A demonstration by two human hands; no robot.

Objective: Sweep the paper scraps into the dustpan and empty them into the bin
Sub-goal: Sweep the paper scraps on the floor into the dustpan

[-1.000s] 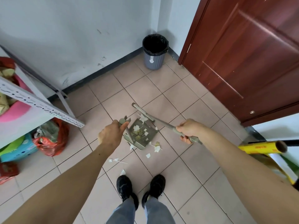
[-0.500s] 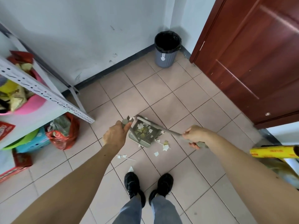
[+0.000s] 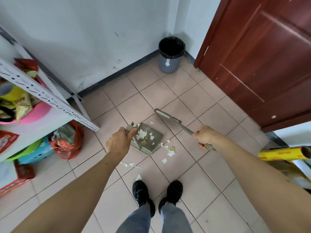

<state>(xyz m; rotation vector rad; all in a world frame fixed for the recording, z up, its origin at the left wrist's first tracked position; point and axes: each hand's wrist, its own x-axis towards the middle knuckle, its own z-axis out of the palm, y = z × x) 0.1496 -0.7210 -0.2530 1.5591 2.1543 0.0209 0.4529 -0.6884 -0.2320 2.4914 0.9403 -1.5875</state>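
My left hand (image 3: pixel 119 142) grips the upright handle of a grey dustpan (image 3: pixel 157 135) that sits on the tiled floor with several white paper scraps inside. My right hand (image 3: pixel 204 136) holds the handle of a grey broom (image 3: pixel 170 117), whose head lies on the floor beyond the pan, a little to its right. More paper scraps (image 3: pixel 169 149) lie on the tiles just right of the pan's mouth, and others (image 3: pixel 127 164) lie nearer my feet. A grey bin (image 3: pixel 170 62) with a black liner stands in the far corner.
A white metal shelf (image 3: pixel 48 98) with a pink tub stands at left, with a red bag (image 3: pixel 69 144) and boxes beneath it. A brown door (image 3: pixel 262 61) fills the right. A yellow roll (image 3: pixel 284 155) juts in at the right edge. My black shoes (image 3: pixel 156 194) stand below the scraps.
The broom head has swung away from the dustpan's mouth to the floor beyond it. My left hand keeps its hold on the pan handle. The view has shifted so the bin appears further right.
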